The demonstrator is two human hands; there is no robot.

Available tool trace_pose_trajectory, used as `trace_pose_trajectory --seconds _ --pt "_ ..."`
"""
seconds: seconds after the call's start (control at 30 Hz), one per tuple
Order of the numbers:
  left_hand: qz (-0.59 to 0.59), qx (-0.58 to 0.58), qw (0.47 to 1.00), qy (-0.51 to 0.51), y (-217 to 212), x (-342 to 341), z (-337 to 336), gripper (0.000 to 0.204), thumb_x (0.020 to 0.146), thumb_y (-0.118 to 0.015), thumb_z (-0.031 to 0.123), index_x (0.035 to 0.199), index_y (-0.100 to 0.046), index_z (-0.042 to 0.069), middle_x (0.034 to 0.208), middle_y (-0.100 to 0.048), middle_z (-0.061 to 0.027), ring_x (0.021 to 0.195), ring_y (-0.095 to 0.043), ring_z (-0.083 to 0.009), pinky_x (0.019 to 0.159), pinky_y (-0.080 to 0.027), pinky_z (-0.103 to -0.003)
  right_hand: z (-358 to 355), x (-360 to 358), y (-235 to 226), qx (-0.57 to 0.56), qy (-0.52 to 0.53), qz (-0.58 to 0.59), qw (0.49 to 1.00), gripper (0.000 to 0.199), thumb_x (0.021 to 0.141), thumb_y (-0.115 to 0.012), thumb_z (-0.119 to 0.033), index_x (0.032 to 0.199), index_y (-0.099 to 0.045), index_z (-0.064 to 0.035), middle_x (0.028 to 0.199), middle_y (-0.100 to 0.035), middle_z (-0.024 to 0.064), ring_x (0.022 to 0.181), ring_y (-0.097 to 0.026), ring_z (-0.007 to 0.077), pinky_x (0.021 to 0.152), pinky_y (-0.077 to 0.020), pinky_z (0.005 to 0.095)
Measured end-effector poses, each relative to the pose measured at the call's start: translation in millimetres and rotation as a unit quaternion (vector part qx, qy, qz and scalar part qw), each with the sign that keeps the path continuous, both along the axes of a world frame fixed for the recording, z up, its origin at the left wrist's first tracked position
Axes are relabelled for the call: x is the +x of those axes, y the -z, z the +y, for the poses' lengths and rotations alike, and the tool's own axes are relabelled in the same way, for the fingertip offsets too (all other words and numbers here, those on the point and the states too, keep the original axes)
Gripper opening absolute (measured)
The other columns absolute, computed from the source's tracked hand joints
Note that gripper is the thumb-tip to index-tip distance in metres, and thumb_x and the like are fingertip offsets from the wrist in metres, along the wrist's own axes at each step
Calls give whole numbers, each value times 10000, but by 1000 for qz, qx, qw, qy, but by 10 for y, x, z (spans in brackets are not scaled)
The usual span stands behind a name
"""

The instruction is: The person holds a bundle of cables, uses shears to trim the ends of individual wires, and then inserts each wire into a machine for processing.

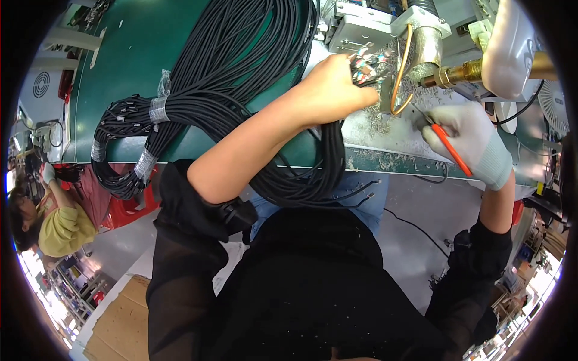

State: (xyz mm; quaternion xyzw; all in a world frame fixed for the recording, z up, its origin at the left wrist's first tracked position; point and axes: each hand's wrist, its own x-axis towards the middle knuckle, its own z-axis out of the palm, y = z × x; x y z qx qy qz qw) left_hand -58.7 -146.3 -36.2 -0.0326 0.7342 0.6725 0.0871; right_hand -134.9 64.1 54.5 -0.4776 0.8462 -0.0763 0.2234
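Observation:
My bare left hand is closed around the ends of a thick bundle of black cables, near the machine's metal block. Stripped wire ends in several colours stick out past its fingers. The black cables run in long loops over the green table, and part of them hangs over its front edge below my left wrist. In a white glove, my right hand grips an orange-handled tool with a thin dark metal tip. The tip points toward a bent copper-coloured tube; whether it touches anything is hard to see.
Small wire scraps litter the light metal plate. Above it stand a machine with a metal cylinder, the bent copper-coloured tube, a brass fitting and a white rounded housing. A person in yellow sits at the left.

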Motion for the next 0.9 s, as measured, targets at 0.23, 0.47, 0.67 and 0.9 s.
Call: trace_pose_trajectory --seconds 0.23,0.47,0.67,0.9 --pt "-79 298 949 -70 -25 -62 41 274 869 -529 124 609 -445 109 547 -390 60 477 -357 -41 410 -286 -181 281 121 63 -82 334 -276 898 201 854 -546 -145 925 -637 20 584 -549 9 369 -381 32 371 -295 191" --pt "-119 361 925 -22 32 -278 127 114 838 -544 89 725 -536 85 574 -427 46 485 -387 -43 414 -278 -194 288 131 373 -118 321 -336 878 213 865 -541 -145 959 -631 23 633 -560 26 405 -424 28 394 -317 179" --pt "-99 352 929 -52 74 -295 163 95 823 -559 78 729 -559 63 579 -447 38 489 -405 -46 403 -273 -195 149 82 284 -163 283 -273 905 203 833 -618 -184 893 -633 9 564 -516 13 454 -419 45 426 -326 201" --pt "-83 347 931 -73 83 -310 198 82 798 -576 72 721 -572 45 581 -475 24 488 -420 -51 400 -278 -201 -39 4 167 -49 130 -33 990 280 763 -644 -278 753 -577 -6 564 -406 120 483 -425 161 493 -367 321"
